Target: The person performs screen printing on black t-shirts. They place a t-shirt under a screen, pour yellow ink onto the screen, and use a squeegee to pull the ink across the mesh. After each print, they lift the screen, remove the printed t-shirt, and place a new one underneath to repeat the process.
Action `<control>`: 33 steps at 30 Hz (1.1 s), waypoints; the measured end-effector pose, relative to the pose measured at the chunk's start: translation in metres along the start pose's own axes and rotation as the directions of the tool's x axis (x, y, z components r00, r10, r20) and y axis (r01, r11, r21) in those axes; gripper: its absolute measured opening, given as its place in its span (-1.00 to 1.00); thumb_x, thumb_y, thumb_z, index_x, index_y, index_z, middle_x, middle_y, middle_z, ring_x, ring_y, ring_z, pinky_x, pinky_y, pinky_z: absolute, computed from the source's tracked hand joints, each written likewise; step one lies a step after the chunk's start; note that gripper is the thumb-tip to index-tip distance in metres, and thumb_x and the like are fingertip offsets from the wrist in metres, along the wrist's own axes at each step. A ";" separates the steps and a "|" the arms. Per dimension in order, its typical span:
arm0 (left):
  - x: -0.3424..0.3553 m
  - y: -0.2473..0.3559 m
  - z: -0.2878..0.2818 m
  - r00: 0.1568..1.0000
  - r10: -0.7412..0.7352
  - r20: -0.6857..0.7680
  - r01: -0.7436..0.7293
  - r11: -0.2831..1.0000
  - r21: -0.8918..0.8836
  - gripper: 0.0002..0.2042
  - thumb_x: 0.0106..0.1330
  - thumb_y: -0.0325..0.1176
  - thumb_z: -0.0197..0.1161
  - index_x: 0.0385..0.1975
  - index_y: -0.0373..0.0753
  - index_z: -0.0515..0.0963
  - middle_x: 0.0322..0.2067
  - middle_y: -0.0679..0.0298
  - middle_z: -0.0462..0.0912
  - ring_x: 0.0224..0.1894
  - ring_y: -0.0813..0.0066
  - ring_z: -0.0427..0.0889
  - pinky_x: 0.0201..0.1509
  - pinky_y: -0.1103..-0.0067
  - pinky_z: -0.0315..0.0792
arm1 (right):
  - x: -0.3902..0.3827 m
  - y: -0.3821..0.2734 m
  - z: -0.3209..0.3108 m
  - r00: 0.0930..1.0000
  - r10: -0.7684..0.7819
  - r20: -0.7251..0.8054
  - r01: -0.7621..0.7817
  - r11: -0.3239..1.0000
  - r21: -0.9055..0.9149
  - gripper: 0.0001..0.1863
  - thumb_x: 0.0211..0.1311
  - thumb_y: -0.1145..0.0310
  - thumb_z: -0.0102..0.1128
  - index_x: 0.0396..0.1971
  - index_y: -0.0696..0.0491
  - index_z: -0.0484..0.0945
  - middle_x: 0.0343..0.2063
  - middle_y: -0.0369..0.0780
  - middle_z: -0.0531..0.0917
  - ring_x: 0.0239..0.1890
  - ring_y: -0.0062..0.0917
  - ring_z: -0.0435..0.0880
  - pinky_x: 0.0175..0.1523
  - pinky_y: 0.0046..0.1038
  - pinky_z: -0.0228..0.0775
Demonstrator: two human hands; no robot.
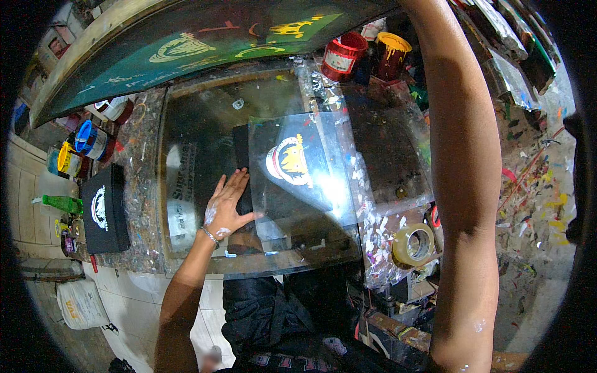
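Observation:
My left hand (227,208) lies palm down with its fingers apart, touching the left edge of a clear plastic sheet (283,217). Under the sheet is a flat black piece (242,140), its left edge showing beside my fingertips. A white, yellow and red hat-and-face emblem (289,163) shows in the sheet area, and a bright glare covers part of it. Both lie on a glass panel (202,118) on the worktable. My right arm reaches up past the top edge, so its hand is out of view. A printing screen (217,46) with green mesh stands tilted up at the far side.
At the left sits a black piece with a similar emblem (107,211), near blue (93,140) and yellow paint pots and a green bottle (62,204). Red (341,59) and yellow-dripped cans (390,59) stand far right. A tape roll (412,244) lies on the paint-stained right edge.

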State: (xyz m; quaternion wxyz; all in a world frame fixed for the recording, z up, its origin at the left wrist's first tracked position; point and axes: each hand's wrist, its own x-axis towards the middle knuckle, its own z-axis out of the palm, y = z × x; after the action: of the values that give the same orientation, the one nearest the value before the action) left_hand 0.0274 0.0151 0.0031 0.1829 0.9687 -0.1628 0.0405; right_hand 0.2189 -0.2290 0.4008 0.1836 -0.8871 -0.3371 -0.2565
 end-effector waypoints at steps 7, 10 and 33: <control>0.001 0.000 0.000 0.999 0.004 0.037 -0.003 1.000 -0.029 0.09 0.04 0.29 0.43 0.47 -0.36 0.22 0.48 -0.05 0.23 0.55 0.07 0.18 0.63 0.13 -0.06 | -0.001 -0.002 0.000 1.000 0.018 0.010 -0.018 1.000 0.003 -0.24 0.38 -0.14 0.04 -0.70 0.32 0.59 -0.73 -0.01 0.58 -0.64 -0.26 0.59 -0.34 -0.19 0.50; 0.000 -0.003 0.004 0.999 -0.003 0.034 0.004 0.999 -0.034 0.07 0.04 0.28 0.44 0.46 -0.35 0.23 0.48 -0.05 0.24 0.56 0.07 0.16 0.63 0.13 -0.06 | -0.002 -0.003 -0.001 0.999 0.033 0.020 -0.034 0.999 0.014 -0.25 0.37 -0.14 0.04 -0.67 0.33 0.61 -0.70 0.04 0.62 -0.60 -0.22 0.63 -0.30 -0.17 0.51; 0.022 0.101 -0.229 0.835 0.093 -0.542 0.117 0.933 0.341 -0.15 -0.04 -0.29 0.56 0.37 -0.27 0.40 0.21 -0.09 0.54 0.30 -0.05 0.48 0.46 0.15 0.28 | -0.131 -0.015 0.052 0.944 -0.293 -0.152 0.270 0.951 -0.152 -0.33 0.20 -0.29 0.20 -0.57 0.14 0.60 -0.62 -0.03 0.65 -0.54 -0.19 0.70 -0.15 -0.13 0.49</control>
State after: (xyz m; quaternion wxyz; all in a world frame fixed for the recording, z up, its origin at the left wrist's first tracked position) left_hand 0.0101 0.0040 0.2538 0.0415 0.9337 -0.0870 0.3448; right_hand 0.1416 -0.2585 0.2852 0.1159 -0.8141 -0.4260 -0.3773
